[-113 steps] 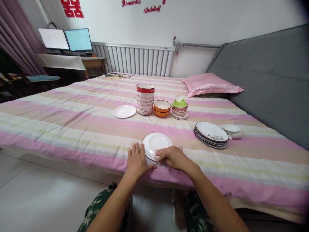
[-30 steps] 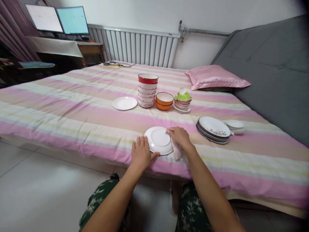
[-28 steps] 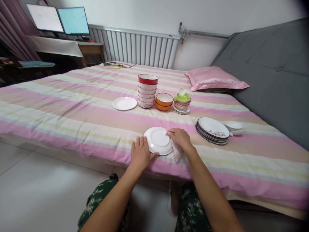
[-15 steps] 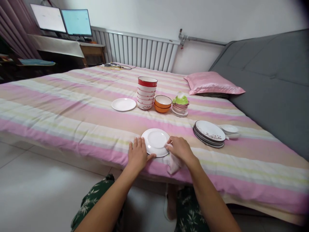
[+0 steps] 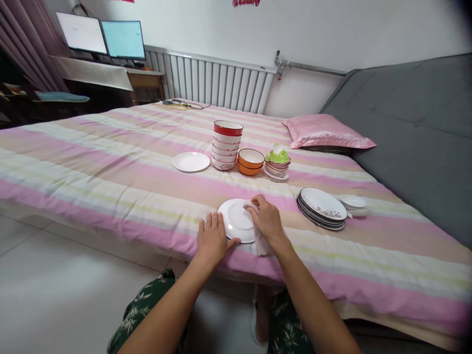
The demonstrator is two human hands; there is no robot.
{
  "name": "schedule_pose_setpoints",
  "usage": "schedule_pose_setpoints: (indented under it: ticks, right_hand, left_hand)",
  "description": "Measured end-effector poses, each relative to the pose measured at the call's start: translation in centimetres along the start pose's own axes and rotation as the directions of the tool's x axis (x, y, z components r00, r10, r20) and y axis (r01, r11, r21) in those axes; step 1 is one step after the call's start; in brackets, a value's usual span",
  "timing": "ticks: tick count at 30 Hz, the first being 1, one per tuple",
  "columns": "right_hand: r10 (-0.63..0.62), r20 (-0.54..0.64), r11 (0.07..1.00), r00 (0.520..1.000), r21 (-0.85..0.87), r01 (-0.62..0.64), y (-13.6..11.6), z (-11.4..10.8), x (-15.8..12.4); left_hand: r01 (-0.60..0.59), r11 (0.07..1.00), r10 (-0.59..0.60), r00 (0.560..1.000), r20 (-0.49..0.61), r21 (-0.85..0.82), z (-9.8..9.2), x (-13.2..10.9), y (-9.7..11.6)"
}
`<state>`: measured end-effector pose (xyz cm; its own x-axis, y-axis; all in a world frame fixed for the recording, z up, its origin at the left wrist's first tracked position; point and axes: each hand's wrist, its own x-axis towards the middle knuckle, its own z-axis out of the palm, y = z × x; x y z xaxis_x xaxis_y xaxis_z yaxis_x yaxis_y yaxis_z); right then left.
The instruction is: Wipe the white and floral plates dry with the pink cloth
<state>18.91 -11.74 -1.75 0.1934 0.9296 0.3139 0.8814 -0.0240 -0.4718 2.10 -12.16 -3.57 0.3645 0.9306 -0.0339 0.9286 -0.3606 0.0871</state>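
Observation:
A white plate point(image 5: 236, 221) lies upside down, its foot ring showing, near the front edge of the bed. My left hand point(image 5: 213, 239) rests against the plate's left rim, its fingers stretched out flat and its thumb along the near rim. My right hand point(image 5: 268, 220) pinches a pale pink cloth point(image 5: 262, 242) and presses it on the plate's upper right part. The cloth's loose end hangs below the hand, over the plate's right rim and onto the bedspread.
Behind the plate stand a stack of red and white bowls point(image 5: 224, 152), orange bowls point(image 5: 250, 164), small dishes under a green bowl point(image 5: 277, 156), and a white plate point(image 5: 191, 162). Patterned plates point(image 5: 320, 204) are stacked to the right, beside small white dishes point(image 5: 353, 202). A pink pillow point(image 5: 326, 130) lies farther back.
My right hand has moved the cloth from the plate's right rim up and farther onto its underside. My left hand stays at the left rim. The view has tilted up slightly.

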Motion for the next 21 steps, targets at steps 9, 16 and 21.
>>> schedule_pose_setpoints:
  ticks: [9,16,21]
  right_hand:
    - [-0.018,0.101,0.992,0.995,-0.12,0.03,-0.7,1.7,-0.6]
    - [0.033,0.078,0.988,0.996,-0.15,-0.021,-0.5,2.8,0.2]
    - [-0.055,0.117,0.993,0.992,-0.102,0.067,-0.7,3.5,1.1]
  left_hand:
    - [0.003,1.0,-0.003,1.0,0.008,-0.017,0.2,-0.1,-0.2]
    - [-0.001,1.0,0.001,1.0,0.001,-0.023,0.2,-0.1,-0.1]
    - [-0.003,0.999,0.003,1.0,-0.014,-0.034,0.3,-0.1,-0.2]
